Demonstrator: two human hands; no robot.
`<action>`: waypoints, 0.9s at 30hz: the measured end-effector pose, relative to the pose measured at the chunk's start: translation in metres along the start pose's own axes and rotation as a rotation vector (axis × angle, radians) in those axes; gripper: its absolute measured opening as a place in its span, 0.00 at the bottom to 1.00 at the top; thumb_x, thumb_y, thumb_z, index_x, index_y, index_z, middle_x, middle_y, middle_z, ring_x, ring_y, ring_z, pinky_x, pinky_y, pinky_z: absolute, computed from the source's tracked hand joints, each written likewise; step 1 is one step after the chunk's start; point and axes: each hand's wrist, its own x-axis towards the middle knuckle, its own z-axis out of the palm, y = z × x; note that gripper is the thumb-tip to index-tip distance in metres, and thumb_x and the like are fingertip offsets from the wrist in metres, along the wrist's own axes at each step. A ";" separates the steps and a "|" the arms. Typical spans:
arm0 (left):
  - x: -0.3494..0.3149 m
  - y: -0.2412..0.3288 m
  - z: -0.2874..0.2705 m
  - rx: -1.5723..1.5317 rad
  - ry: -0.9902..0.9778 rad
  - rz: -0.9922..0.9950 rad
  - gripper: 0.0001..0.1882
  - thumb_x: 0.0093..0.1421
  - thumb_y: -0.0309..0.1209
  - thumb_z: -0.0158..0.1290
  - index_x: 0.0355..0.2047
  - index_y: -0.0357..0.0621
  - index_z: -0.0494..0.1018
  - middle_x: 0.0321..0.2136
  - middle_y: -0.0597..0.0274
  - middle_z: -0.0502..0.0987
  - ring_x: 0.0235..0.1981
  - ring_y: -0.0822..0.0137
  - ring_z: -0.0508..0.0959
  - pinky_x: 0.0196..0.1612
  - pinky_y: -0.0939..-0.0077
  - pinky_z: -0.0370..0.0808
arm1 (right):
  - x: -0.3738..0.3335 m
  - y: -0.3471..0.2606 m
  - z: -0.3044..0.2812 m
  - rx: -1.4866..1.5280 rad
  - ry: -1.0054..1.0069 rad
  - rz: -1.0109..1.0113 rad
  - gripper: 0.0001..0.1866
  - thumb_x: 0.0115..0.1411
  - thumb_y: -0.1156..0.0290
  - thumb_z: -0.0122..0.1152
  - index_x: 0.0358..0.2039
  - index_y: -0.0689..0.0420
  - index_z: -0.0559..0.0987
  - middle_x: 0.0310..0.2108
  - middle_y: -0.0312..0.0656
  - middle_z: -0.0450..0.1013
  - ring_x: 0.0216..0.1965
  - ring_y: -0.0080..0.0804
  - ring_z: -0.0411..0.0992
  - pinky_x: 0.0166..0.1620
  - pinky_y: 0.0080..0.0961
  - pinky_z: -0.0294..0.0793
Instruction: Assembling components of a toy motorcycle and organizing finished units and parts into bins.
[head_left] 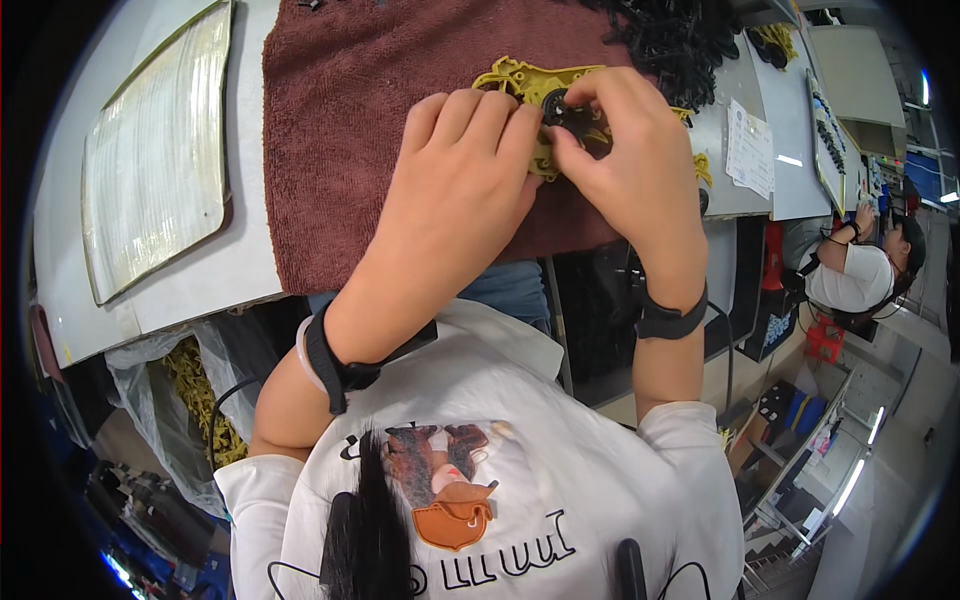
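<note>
Left hand: the left hand point(455, 190) lies palm down on the yellow plastic part point(528, 88), fingers pressed together along its left edge, pinning it to the towel.
Right hand: the right hand point(628, 150) pinches a small black round piece point(567, 108) between thumb and forefinger, right on top of the yellow part.
Yellow part: it sits on the dark red towel point(340, 130) near the far edge, both hands on it.
Hidden: most of the yellow part is under the two hands; only its upper left corner and some bits on the right show. The black piece is half covered by fingertips, so its shape is hard to make out.
Cut off: the heap of black parts point(672, 35) runs out of the top edge.
Surface: a pale grey counter point(250, 250) carries the towel, with a clear plastic tray point(155, 150) to the left and a paper sheet point(750, 150) to the right.
Room: a bag of yellow parts point(200, 390) hangs below the counter, and another person point(860, 270) works at a bench off to the right.
</note>
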 end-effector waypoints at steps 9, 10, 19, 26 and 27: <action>-0.030 -0.026 -0.059 0.011 -0.149 -0.130 0.23 0.46 0.25 0.60 0.46 0.45 0.74 0.43 0.58 0.72 0.47 0.54 0.70 0.50 0.64 0.67 | -0.027 -0.025 -0.027 0.218 0.005 -0.045 0.21 0.38 0.78 0.67 0.38 0.60 0.77 0.37 0.46 0.73 0.39 0.43 0.73 0.43 0.33 0.73; -0.033 -0.029 -0.059 0.009 -0.154 -0.139 0.23 0.46 0.25 0.60 0.46 0.45 0.74 0.43 0.58 0.72 0.47 0.54 0.70 0.50 0.64 0.67 | -0.029 -0.030 -0.019 0.267 -0.024 -0.032 0.21 0.39 0.78 0.67 0.38 0.60 0.77 0.37 0.45 0.73 0.39 0.43 0.73 0.43 0.33 0.72; -0.035 -0.036 -0.057 -0.035 -0.119 -0.162 0.23 0.46 0.25 0.61 0.46 0.46 0.74 0.43 0.58 0.71 0.48 0.54 0.69 0.51 0.64 0.67 | -0.029 -0.046 0.014 0.270 -0.112 -0.070 0.19 0.41 0.77 0.67 0.37 0.60 0.76 0.38 0.43 0.70 0.41 0.43 0.71 0.42 0.34 0.72; -0.008 -0.053 -0.108 -0.126 -0.304 -0.105 0.29 0.47 0.27 0.62 0.51 0.44 0.70 0.52 0.53 0.68 0.56 0.51 0.67 0.57 0.62 0.66 | -0.029 -0.047 -0.008 0.242 -0.203 0.027 0.23 0.43 0.72 0.70 0.42 0.59 0.76 0.40 0.41 0.66 0.38 0.40 0.69 0.41 0.33 0.69; 0.004 -0.064 -0.118 -0.028 -0.291 -0.061 0.27 0.49 0.27 0.61 0.52 0.44 0.70 0.52 0.54 0.70 0.55 0.53 0.69 0.56 0.63 0.66 | -0.030 -0.045 -0.016 0.248 -0.155 0.032 0.23 0.42 0.71 0.71 0.41 0.59 0.76 0.39 0.42 0.67 0.38 0.41 0.69 0.41 0.32 0.69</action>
